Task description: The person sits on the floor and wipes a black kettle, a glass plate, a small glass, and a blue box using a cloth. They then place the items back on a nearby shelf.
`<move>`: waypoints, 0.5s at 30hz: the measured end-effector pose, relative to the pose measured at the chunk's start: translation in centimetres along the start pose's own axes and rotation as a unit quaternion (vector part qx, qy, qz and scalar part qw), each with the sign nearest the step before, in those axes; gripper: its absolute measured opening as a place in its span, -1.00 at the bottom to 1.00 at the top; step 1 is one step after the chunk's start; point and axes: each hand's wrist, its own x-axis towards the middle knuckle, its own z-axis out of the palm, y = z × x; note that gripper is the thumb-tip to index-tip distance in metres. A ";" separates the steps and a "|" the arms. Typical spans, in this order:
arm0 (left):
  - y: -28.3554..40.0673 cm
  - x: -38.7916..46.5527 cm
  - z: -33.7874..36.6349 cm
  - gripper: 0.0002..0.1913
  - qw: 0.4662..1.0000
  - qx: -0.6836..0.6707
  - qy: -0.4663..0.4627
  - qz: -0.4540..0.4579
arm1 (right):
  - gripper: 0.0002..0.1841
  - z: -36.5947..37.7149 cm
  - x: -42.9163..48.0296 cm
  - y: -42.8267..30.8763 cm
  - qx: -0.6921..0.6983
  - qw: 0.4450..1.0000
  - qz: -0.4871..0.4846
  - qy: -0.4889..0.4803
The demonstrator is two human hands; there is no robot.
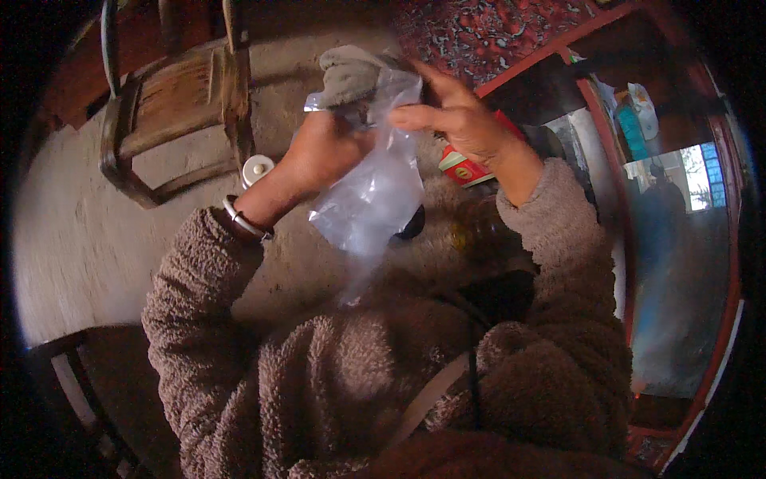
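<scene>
A crumpled clear plastic bag [374, 206] hangs between my hands, its lower end trailing toward my chest. Above it is a bundled grey-green cloth item [352, 75], partly covered by the bag's film; its exact kind is unclear. My left hand [328, 149] grips the bag just below the cloth, its fingertips hidden. Over the film on the other side lies the thumb of my right hand [461, 117], which pinches the bag near the cloth, with the other fingers partly out of sight behind. A metal bangle [242, 220] circles my left wrist.
A wooden chair [173, 114] stands at upper left. Beyond my left wrist is a white round lid [258, 170]. A red box [467, 166] sits behind my right wrist. Red-framed shelving or cabinet [604, 143] with a reflective panel [676, 287] runs along the right.
</scene>
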 end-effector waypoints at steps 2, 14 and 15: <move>-0.9 0.4 -1.2 -0.62 0.998 -0.007 -0.024 -0.062 | -0.18 0.1 -0.2 0.6 0.034 0.998 -0.061 -0.001; -0.9 1.6 -3.6 -0.52 0.887 -0.412 0.007 -0.207 | -0.61 2.4 -1.5 5.0 -0.036 0.986 0.025 0.158; 3.6 1.7 -1.3 -0.52 0.856 -0.476 0.026 -0.198 | -0.62 1.0 -1.7 5.9 -0.088 0.981 0.053 0.167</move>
